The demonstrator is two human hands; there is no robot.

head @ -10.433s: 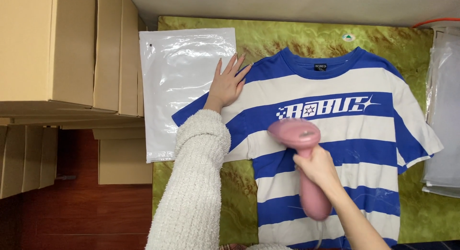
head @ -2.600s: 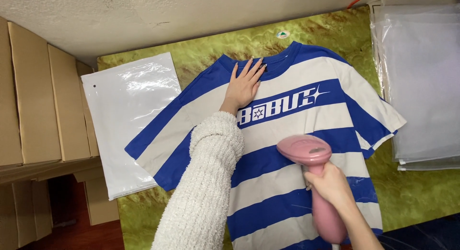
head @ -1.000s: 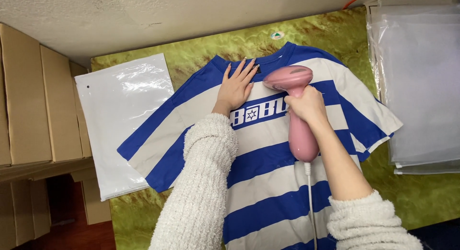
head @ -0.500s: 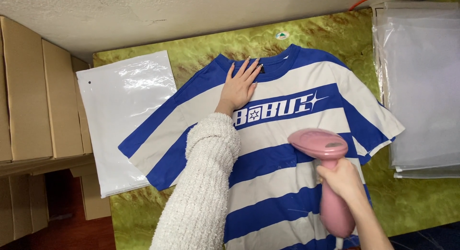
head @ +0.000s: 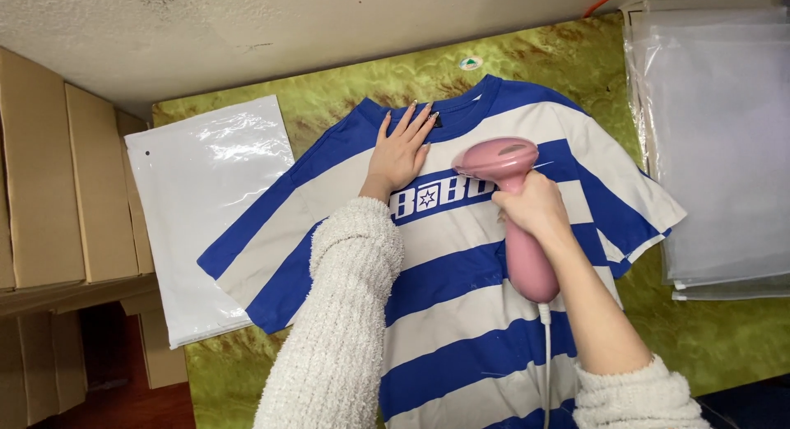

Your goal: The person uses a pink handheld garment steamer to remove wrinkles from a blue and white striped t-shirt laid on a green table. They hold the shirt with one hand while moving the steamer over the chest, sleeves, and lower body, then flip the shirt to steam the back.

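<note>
Striped shirt flat on green table, under steamer.
Right hand grips pink steamer at chest; left hand open, palm pressing fabric below collar. Clear bags beside.

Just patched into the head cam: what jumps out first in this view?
The blue-and-white striped T-shirt spread flat on the green marbled table dominates the middle. The right hand grips a pink handheld steamer over the chest print, while the left hand lies flat near the collar. A clear plastic bag lies to the shirt's left.
</note>
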